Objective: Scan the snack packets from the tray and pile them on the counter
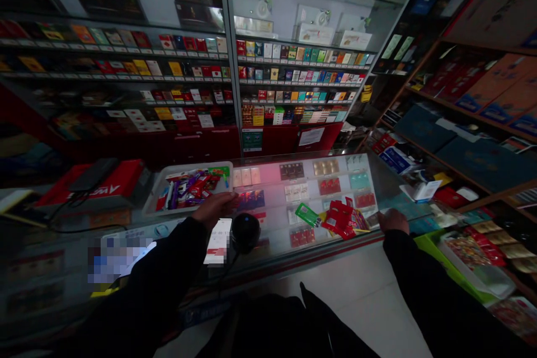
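My left hand [216, 208] reaches over the near right corner of a white tray [151, 201] of colourful candy packets [191, 187]. Its fingers point right, stretched out, and I make out nothing held in them. A black round-headed device [245, 232] on a cable stands close by, beside a lit phone-like screen [218, 241]. At the right end of the glass counter [274, 224], my right hand [394, 221] rests by the edge with its fingers mostly hidden. Left of it lie red packets [339, 219] and a green packet [307, 215].
Shelves of cigarette packs [293, 75] rise behind the counter. At left sits a red box [126, 182] with a black device [94, 174] on top. A green bin [436, 254] of packaged goods stands at right, under shelves of cartons [490, 89].
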`<state>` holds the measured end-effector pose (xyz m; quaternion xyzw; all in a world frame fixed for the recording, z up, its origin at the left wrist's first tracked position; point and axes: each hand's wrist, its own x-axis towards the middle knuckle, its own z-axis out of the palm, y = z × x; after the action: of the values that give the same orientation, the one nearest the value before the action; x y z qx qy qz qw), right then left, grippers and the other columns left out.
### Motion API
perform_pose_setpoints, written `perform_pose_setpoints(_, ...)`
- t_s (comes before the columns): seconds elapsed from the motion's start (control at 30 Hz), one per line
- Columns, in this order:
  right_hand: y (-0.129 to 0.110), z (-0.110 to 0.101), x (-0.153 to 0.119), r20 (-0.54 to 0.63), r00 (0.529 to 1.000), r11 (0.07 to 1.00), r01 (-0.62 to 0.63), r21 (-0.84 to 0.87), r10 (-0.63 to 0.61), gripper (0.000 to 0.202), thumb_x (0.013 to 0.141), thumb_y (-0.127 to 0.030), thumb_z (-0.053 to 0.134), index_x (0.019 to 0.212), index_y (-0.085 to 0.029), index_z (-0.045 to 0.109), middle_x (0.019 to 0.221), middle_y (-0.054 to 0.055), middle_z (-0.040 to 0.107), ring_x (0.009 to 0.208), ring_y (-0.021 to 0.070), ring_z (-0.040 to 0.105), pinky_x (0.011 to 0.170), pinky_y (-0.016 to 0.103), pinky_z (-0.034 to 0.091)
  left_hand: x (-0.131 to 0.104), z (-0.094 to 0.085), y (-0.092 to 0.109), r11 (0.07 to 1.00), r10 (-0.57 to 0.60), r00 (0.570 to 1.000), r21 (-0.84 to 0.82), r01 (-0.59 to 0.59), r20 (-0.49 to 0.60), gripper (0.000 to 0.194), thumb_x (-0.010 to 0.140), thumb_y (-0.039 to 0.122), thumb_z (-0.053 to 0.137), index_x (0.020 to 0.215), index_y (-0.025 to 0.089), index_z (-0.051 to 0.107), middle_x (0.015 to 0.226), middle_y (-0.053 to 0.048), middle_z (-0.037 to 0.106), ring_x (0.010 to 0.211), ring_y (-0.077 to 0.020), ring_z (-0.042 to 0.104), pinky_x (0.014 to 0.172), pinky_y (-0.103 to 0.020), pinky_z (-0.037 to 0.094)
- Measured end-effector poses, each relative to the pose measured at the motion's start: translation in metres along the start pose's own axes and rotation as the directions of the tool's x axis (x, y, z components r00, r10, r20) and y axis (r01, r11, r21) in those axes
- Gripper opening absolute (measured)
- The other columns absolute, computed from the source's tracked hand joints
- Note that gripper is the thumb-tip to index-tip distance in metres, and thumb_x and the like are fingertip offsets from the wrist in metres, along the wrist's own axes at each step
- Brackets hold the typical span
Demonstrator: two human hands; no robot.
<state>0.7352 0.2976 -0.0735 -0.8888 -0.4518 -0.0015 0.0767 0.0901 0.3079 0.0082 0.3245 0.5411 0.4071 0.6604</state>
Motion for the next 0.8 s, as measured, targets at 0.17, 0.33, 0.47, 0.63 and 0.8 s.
perform_pose_setpoints(0.17, 0.012, 0.008, 0.002, -0.12, 0.992, 0.992, -0.02, 0.124, 0.035, 0.067, 0.076, -0.05, 0.058, 0.123, -0.002, 0.062, 0.123, 0.033, 0.062, 0.121, 0.0433, 0.057, 0.097, 0.052, 0.045, 0.003, -0.004, -0.003, 1.0, 0.002, 1.0, 0.008, -0.002, -0.005, 0.054, 0.064, 0.048, 0.086, 0.103, 0.013, 0.072, 0.113, -0.016, 0.075, 0.093, -0.0226, 0.072, 0.071, -0.029, 0.051)
perform_pose_setpoints(0.33, -0.022, -0.003, -0.016, -0.446, 0.893, 0.955, 0.182, 0.234, -0.061, 0.065, 0.077, -0.048, 0.052, 0.119, 0.001, 0.064, 0.125, 0.032, 0.062, 0.129, 0.0405, 0.051, 0.108, 0.052, 0.04, 0.02, -0.026, 0.002, 0.98, 0.094, 0.987, 0.187, -0.069, -0.13, 0.043, 0.067, 0.046, 0.081, 0.095, 0.015, 0.071, 0.1, -0.012, 0.077, 0.083, -0.0215, 0.071, 0.07, -0.031, 0.052)
perform_pose_setpoints(0.47, -0.076, -0.024, -0.061, -0.511, 0.846, 0.866, 0.361, 0.344, -0.15, 0.054, 0.08, -0.052, 0.052, 0.106, -0.008, 0.07, 0.121, 0.026, 0.066, 0.118, 0.0365, 0.059, 0.101, 0.051, 0.047, 0.038, -0.066, 0.025, 0.741, 0.278, 0.902, 0.672, 0.017, -0.33, 0.025, 0.08, 0.041, 0.063, 0.082, 0.018, 0.071, 0.087, -0.009, 0.077, 0.085, -0.0243, 0.07, 0.074, -0.033, 0.052)
perform_pose_setpoints(0.63, -0.141, -0.034, -0.157, -0.421, 0.898, 0.752, 0.364, 0.55, -0.127, 0.045, 0.085, -0.052, 0.055, 0.106, -0.015, 0.07, 0.116, 0.018, 0.07, 0.104, 0.0297, 0.066, 0.091, 0.048, 0.055, 0.05, -0.138, 0.053, 0.391, 0.413, 0.823, 0.892, 0.226, -0.39, 0.023, 0.079, 0.035, 0.059, 0.087, 0.019, 0.073, 0.1, -0.014, 0.076, 0.103, -0.0342, 0.068, 0.079, -0.036, 0.05)
perform_pose_setpoints(0.8, -0.203, -0.029, -0.246, -0.342, 0.875, 0.62, 0.484, 0.617, -0.343, 0.035, 0.09, -0.041, 0.055, 0.112, -0.017, 0.069, 0.123, 0.016, 0.07, 0.114, 0.0292, 0.065, 0.102, 0.051, 0.051, 0.057, -0.192, 0.046, 0.186, 0.274, 0.818, 0.863, 0.47, -0.505, 0.044, 0.074, 0.044, 0.063, 0.101, 0.01, 0.071, 0.119, -0.026, 0.07, 0.108, -0.0396, 0.067, 0.081, -0.04, 0.052)
